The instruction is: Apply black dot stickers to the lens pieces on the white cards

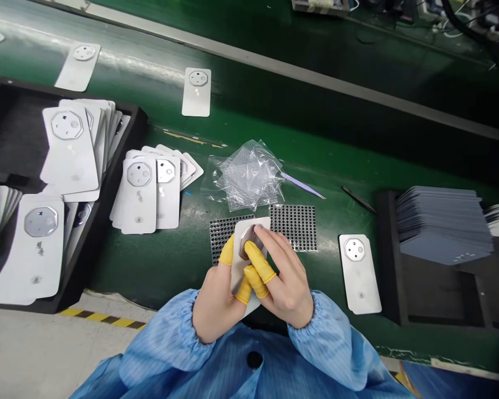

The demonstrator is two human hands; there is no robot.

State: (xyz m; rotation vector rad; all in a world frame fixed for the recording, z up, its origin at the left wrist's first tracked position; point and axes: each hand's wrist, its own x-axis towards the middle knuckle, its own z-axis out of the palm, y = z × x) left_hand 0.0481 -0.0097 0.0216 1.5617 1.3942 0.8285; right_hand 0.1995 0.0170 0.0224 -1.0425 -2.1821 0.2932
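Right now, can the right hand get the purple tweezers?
Probably yes. The purple tweezers lie just ahead of the right hand, with seemingly only a flat sheet of black dots between them. That hand is on the white panel, though, so it would need to leave it first.

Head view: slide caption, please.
Left hand holds a white rectangular panel; right hand, in yellow finger cots, touches its octagonal frame.
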